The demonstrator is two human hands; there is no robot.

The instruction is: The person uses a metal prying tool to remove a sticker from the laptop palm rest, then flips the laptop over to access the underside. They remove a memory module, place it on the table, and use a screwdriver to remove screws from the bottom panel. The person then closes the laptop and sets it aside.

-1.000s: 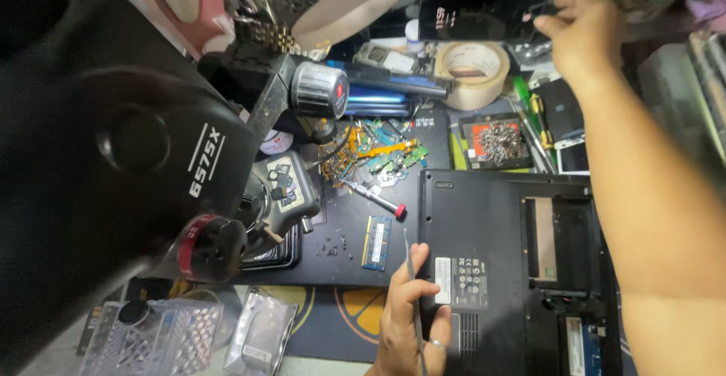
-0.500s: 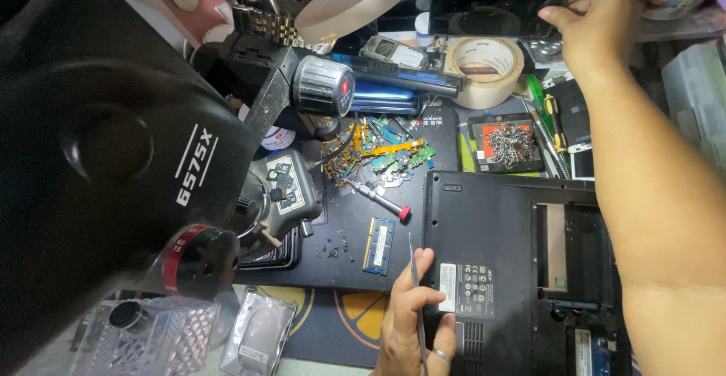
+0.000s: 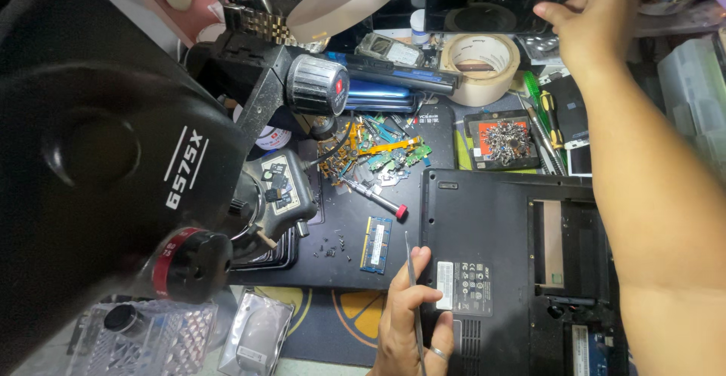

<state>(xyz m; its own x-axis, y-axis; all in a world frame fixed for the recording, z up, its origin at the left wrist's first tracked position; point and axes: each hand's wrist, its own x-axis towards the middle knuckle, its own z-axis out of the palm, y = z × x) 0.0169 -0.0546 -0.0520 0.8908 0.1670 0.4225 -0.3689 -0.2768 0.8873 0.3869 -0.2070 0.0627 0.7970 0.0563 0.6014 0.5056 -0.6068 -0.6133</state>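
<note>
Left hand (image 3: 412,312) pinches a thin metal pry tool (image 3: 412,285) beside the upturned laptop (image 3: 499,270); right hand (image 3: 594,17) grips a phone (image 3: 491,2) on the far shelf — best steadied before lifting.

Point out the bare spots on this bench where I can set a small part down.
Bare mat between the circuit scraps and the magnetic screw tray; another patch between the RAM stick and the laptop. Crowded around the tape roll and under the microscope.

Thin metal tool (image 3: 412,285), upright; dark phone (image 3: 491,4)
</note>
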